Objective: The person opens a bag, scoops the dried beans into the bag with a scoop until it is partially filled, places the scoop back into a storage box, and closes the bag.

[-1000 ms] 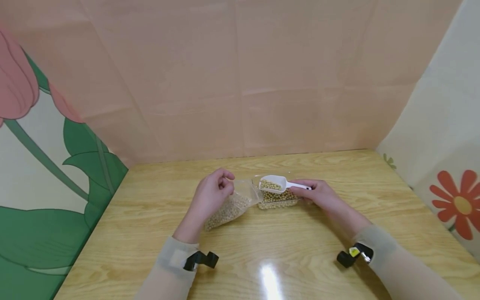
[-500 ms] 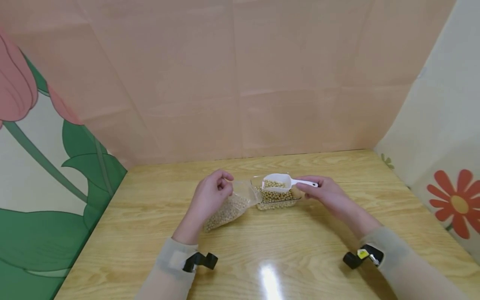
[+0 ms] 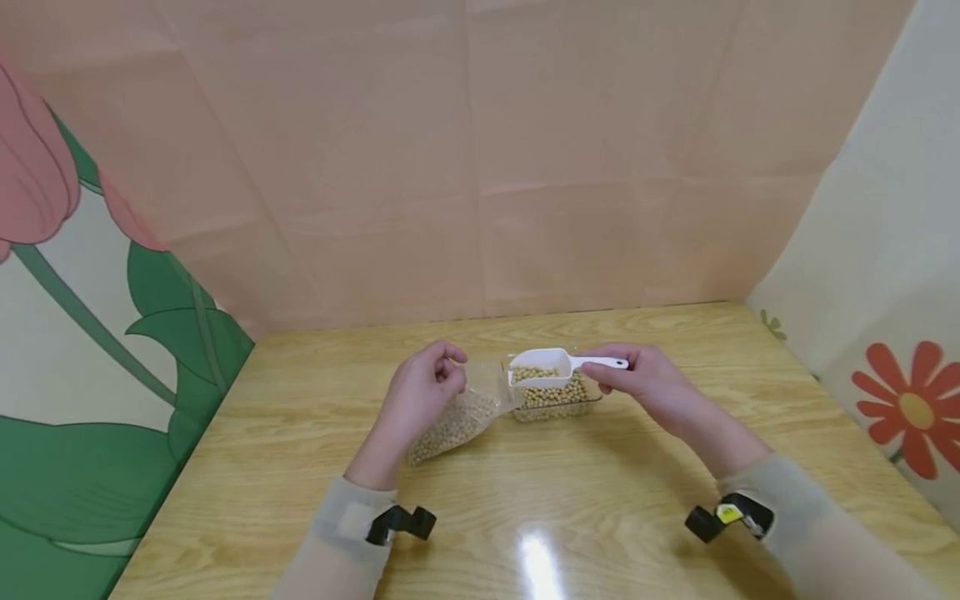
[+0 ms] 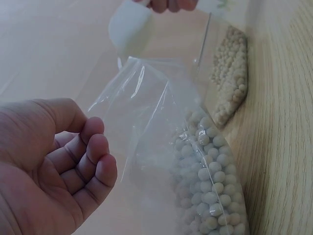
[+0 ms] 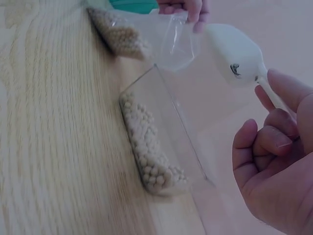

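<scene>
My left hand (image 3: 427,385) pinches the upper edge of a clear plastic bag (image 4: 146,98) with curled fingers. Soybeans (image 4: 210,186) fill the lower part of the bag, which slants on the table. In my right hand (image 3: 648,383), thumb and fingers grip the handle of a white scoop (image 3: 551,360). A heap of soybeans lies in the scoop's bowl, held level over a clear plastic box (image 3: 558,410). More soybeans (image 5: 146,137) cover the bottom of that box. The right wrist view shows the scoop's underside, its front near the bag's mouth.
A wooden table (image 3: 300,417) carries the bag and box side by side. Behind it hangs a pink cloth backdrop (image 3: 480,167). Walls with painted flowers stand at left and right, including a red flower (image 3: 915,408).
The right hand and the loaded scoop shift slightly right, then back left toward the bag, staying above the box. The left hand and the bag stay nearly still.
</scene>
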A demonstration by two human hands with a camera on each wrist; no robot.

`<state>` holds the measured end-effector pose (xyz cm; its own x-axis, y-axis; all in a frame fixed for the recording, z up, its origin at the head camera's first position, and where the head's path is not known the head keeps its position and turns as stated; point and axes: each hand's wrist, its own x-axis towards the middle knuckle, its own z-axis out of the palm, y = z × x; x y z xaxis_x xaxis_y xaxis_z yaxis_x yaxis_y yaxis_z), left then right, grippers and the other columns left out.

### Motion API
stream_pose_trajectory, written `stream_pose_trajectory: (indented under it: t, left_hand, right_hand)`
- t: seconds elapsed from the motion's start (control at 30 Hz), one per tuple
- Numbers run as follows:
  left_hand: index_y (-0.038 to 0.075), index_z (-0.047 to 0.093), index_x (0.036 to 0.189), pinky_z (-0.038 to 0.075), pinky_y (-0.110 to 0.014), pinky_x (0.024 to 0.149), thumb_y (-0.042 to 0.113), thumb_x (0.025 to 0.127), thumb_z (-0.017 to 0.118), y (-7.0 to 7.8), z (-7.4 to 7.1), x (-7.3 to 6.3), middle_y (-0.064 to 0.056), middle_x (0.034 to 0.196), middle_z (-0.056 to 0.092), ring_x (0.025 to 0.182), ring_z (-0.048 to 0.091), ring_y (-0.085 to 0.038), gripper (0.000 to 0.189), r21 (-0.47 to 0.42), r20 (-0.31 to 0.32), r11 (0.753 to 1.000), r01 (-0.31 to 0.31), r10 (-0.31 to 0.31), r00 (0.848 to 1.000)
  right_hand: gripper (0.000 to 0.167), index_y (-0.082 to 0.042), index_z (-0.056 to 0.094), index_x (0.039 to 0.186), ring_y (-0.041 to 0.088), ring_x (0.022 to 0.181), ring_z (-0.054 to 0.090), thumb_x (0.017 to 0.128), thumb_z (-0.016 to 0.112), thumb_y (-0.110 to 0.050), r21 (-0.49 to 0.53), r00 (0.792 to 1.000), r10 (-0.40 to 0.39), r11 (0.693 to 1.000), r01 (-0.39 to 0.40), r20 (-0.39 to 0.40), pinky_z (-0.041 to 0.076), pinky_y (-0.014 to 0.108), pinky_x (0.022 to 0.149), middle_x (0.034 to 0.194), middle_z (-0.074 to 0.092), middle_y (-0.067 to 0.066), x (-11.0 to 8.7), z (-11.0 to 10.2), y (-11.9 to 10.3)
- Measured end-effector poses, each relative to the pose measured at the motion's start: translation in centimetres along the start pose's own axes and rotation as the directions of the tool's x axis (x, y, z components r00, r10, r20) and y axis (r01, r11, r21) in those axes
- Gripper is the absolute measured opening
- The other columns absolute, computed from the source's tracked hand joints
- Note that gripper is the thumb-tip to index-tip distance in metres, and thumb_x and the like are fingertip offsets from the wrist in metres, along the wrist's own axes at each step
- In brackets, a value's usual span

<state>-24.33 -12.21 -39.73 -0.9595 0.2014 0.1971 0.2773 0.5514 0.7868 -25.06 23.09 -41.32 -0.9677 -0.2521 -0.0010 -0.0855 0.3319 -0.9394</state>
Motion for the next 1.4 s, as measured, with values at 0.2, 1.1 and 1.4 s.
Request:
stream_pose_trajectory:
  t: [0.2,1.1,1.4]
  left_hand:
    - [0.009,0.073,0.122,0.054,-0.040,0.070,0.005,0.102,0.062,-0.2,0.1,0.0,0.005,0.084,0.071,0.074,0.066,-0.019,0.024,0.010,0.001,1.000,-0.002,0.002,1.000]
    - [0.011,0.073,0.120,0.054,-0.039,0.071,0.004,0.101,0.062,0.0,0.2,0.1,0.006,0.084,0.071,0.074,0.068,-0.019,0.023,0.001,-0.016,1.000,-0.016,0.016,1.000]
    - [0.012,0.073,0.120,0.053,-0.039,0.068,0.006,0.101,0.062,-0.1,0.2,0.1,0.005,0.085,0.071,0.071,0.065,-0.019,0.023,0.013,-0.019,1.000,-0.001,0.001,1.000]
  right_hand:
    - [0.037,-0.005,0.079,0.131,0.027,0.090,0.064,0.106,0.078,-0.032,-0.008,1.000,-0.015,1.000,0.015,0.021,0.049,0.039,0.088,0.093,0.069,0.008,0.1,0.9,-0.7]
    - [0.023,-0.015,0.085,0.115,0.014,0.064,0.054,0.100,0.085,-0.032,-0.327,0.986,-0.167,0.931,0.164,0.020,0.045,0.028,0.055,0.084,0.073,0.001,0.6,4.5,-4.1]
    - [0.020,-0.014,0.086,0.115,0.008,0.061,0.058,0.100,0.086,-0.027,-0.469,0.946,-0.324,0.833,0.293,0.015,0.048,0.029,0.055,0.087,0.076,-0.006,-0.2,5.5,-5.9]
